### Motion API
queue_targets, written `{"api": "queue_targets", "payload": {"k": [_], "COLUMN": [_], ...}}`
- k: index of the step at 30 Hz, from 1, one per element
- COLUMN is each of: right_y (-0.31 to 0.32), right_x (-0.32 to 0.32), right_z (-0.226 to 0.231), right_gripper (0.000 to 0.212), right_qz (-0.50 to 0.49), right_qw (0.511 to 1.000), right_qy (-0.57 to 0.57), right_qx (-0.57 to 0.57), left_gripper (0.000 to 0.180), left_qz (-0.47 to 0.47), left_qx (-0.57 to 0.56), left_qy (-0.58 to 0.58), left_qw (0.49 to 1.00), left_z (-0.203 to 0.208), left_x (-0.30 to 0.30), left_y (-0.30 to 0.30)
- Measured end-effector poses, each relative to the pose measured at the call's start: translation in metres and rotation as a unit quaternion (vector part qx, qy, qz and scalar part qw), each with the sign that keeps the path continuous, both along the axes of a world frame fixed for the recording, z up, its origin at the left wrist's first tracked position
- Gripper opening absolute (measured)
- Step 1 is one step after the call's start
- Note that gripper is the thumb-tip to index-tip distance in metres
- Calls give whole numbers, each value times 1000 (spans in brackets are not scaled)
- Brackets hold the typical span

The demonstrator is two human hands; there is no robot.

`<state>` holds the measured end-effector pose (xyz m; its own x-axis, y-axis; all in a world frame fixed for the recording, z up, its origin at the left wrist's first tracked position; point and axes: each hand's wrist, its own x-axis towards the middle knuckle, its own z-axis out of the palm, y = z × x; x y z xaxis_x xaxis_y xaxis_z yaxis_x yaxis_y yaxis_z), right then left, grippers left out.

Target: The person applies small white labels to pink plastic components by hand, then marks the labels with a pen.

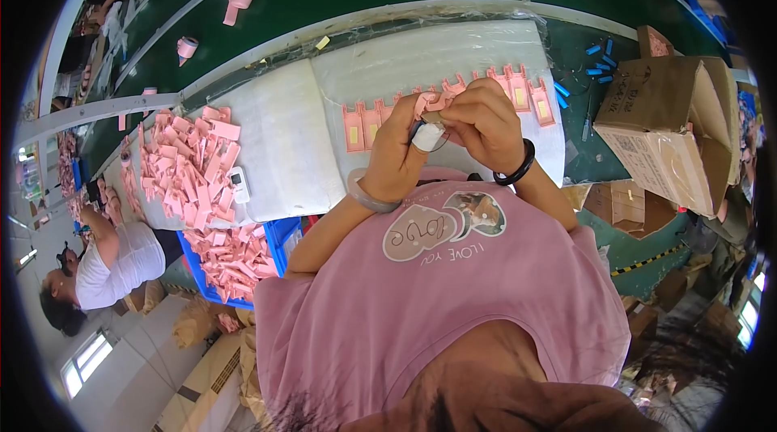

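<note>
1. The pink part (430, 102) is a small flat plastic piece, held up above the white pad between both hands, pinched at the fingertips. Most of it is hidden by the fingers, so its exact shape cannot be told.
2. The tape roll (427, 137) is small and white, worn on a finger of the left hand just below the pink part.
3. The row of parts (453, 104) is pink with yellow patches, laid flat side by side across the pad, just behind the hands.
</note>
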<state>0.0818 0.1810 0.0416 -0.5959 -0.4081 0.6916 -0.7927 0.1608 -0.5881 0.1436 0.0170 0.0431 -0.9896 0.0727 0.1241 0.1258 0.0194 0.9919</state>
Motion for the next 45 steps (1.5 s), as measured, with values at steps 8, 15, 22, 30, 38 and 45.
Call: {"api": "queue_targets", "payload": {"k": [8, 15, 22, 30, 38, 45], "right_y": [-7, -16, -7, 15, 19, 2], "right_x": [8, 12, 5, 4, 11, -1], "right_z": [0, -9, -23, -68, -114, -117], "right_gripper": [24, 22, 29, 22, 10, 12], "right_qz": [-51, -98, -142, -81, 38, 52], "right_qw": [999, 994, 988, 972, 901, 907], "right_qy": [12, 43, -48, -130, -168, -188], "right_qx": [9, 8, 34, 178, 399, 372], "left_gripper": [27, 26, 28, 35, 38, 46], "left_qz": [4, 28, 62, 84, 177, 296], "left_qx": [-21, -9, 0, 20, 87, 26], "left_qy": [-57, -55, -83, -175, -185, -210], "left_qw": [998, 998, 995, 981, 963, 931], "left_z": [15, 5, -23, -49, -109, -170], "left_x": [0, -5, -44, -150, -258, -206], "left_y": [-3, -5, -14, -61, -144, -200]}}
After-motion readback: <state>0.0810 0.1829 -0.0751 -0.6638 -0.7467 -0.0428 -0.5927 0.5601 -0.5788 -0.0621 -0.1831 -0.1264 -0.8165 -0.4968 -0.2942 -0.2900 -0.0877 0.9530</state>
